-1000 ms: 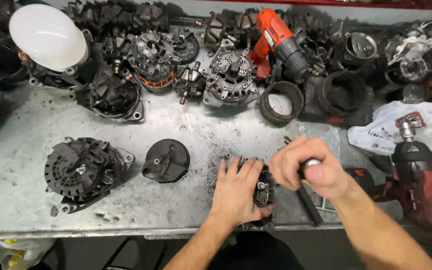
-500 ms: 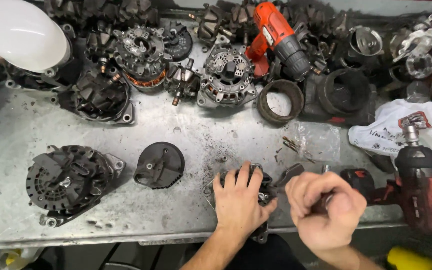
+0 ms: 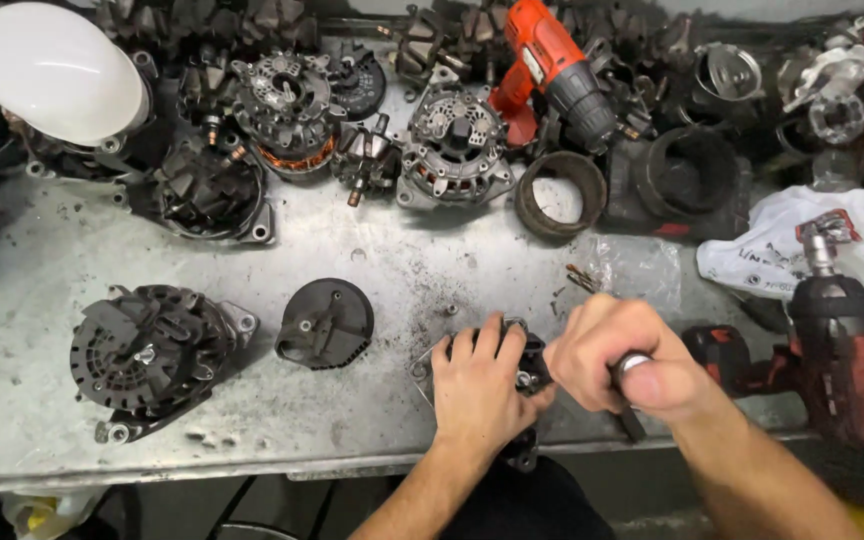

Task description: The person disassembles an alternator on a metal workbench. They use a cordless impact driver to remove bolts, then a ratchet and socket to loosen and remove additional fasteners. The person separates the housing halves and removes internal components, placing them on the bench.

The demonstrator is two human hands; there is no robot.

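Compared with half a second earlier, the right hand (image 3: 624,372) had slid back left toward the work, so its knuckles sat just beside the left hand (image 3: 479,388) instead of hanging off to the side near the drill. The left hand was pressed flat with fingers spread over the small dark metal alternator part (image 3: 527,368) lying near the front edge of the scratched grey steel workbench (image 3: 372,440), pinning it down. The right hand was closed in a fist around a dark-handled tool with a silvery end cap (image 3: 631,384); its tip was hidden, so I couldn't tell what kind of tool it was or where it met the part. My take: the way to do this well was to keep the palm weight straight down on the part so it couldn't spin or skate, and keep the tool in line with whatever it was seated in. The part sat close to the front edge, so a slip could have sent it off the bench. Around it: a round black plastic end cover (image 3: 327,322) just to the left, a whole black finned alternator (image 3: 152,345) further left, a red and black cordless impact driver (image 3: 837,360) close by the right elbow, and a pile of stripped alternators and an orange drill (image 3: 552,60) along the back edge. Loose bits and grit near the hands looked like the main nuisance.
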